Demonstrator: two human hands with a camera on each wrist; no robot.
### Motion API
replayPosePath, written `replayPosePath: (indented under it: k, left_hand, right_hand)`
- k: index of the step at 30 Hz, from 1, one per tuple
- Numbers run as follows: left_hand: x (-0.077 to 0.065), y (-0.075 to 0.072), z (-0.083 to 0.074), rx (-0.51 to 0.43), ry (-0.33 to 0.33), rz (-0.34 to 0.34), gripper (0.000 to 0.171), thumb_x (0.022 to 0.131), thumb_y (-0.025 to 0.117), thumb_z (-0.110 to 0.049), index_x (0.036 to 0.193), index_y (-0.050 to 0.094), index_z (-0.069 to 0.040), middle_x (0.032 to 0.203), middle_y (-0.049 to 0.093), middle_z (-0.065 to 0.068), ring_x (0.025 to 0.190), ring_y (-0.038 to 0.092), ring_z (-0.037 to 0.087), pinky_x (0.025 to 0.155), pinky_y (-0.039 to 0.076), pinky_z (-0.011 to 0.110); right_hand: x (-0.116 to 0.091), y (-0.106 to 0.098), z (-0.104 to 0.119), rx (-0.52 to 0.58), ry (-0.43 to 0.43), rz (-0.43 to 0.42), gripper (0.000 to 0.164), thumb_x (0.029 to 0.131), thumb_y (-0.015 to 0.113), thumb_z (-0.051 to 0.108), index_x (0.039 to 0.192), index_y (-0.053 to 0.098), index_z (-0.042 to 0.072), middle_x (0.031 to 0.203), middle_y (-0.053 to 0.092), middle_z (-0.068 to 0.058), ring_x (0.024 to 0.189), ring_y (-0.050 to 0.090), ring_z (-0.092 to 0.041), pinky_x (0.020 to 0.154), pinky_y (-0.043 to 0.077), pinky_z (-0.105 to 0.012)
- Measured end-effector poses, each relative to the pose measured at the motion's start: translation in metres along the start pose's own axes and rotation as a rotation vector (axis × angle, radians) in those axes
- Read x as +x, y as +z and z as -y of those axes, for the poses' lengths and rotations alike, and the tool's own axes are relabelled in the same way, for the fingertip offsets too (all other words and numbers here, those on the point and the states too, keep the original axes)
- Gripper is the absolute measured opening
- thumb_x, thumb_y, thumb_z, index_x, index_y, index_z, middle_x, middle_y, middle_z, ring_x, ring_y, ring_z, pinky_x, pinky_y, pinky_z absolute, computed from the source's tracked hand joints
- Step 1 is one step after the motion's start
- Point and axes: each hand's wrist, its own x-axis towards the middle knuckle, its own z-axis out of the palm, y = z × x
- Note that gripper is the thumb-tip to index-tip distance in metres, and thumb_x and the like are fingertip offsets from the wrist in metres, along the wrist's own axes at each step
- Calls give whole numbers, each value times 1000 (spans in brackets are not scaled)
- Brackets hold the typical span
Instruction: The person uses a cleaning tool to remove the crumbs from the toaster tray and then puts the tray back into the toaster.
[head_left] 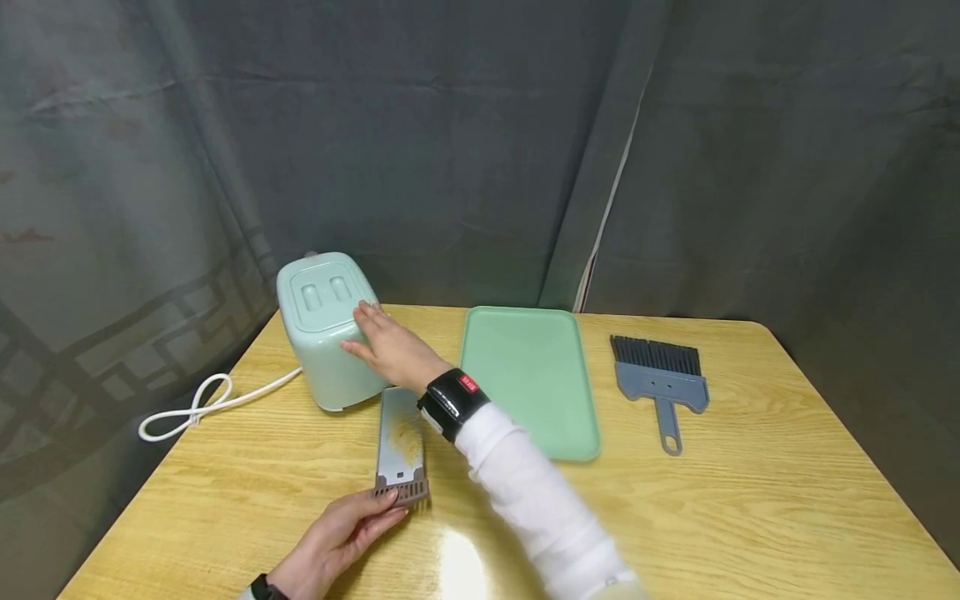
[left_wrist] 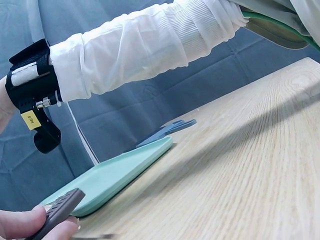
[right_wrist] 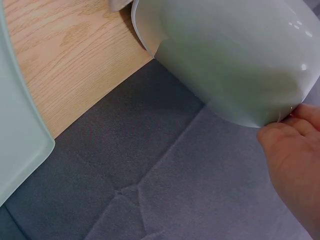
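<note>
A pale green toaster (head_left: pixel 330 333) stands at the back left of the table, its top covered by a lid with two oval recesses. My right hand (head_left: pixel 396 348) rests against its right side, fingers mostly straight; the right wrist view also shows that hand (right_wrist: pixel 295 150) at the toaster's edge (right_wrist: pixel 235 65). In front of the toaster lies a flat metal crumb tray (head_left: pixel 395 433), its surface scattered with yellowish crumbs. My left hand (head_left: pixel 341 533) pinches the tray's slotted brown end between thumb and fingers. The left wrist view shows that brown end (left_wrist: pixel 60 212) in the fingertips.
A flat green serving tray (head_left: pixel 528 383) lies right of the toaster, under my right forearm's line. Farther right is a grey-blue hand brush (head_left: pixel 660 383) with dark bristles. A white power cord (head_left: pixel 217 404) loops off the table's left edge. Dark curtains hang behind.
</note>
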Motion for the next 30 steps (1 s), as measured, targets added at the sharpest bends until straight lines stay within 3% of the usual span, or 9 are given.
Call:
replayPosePath:
  k: [8,13,19,30]
  left_hand:
    - [16,4,-14,89,-36,94,20,100,50,11,102,69,5,95,75,16,88,75,19,92,59,25]
    - [29,7,-23,121,-54,163,16,100,53,10,100,68,4,94,75,15,88,74,18,91,60,25]
    - [38,11,-34,160,-83,191,16,99,54,10,103,68,5,97,73,14,88,74,18,92,60,26]
    - [54,19,-52,223,-149,267,18,99,54,10,114,64,8,99,72,16,91,75,20,94,59,27]
  right_hand:
    - [-1,-3,-6,10,23,4,65,111,39,40,159,23,0,168,14,-14,155,11,-24,128,7,-25]
    - [-12,-18,-20,52,53,6,66,110,38,43,161,21,4,169,11,-9,155,9,-22,128,8,-26]
    - [-47,-47,-53,70,108,-17,64,111,40,40,161,21,4,169,12,-9,155,8,-21,130,13,-37]
    - [-122,-78,-101,75,198,-84,62,111,42,35,159,24,1,167,20,-14,155,14,-27,129,18,-45]
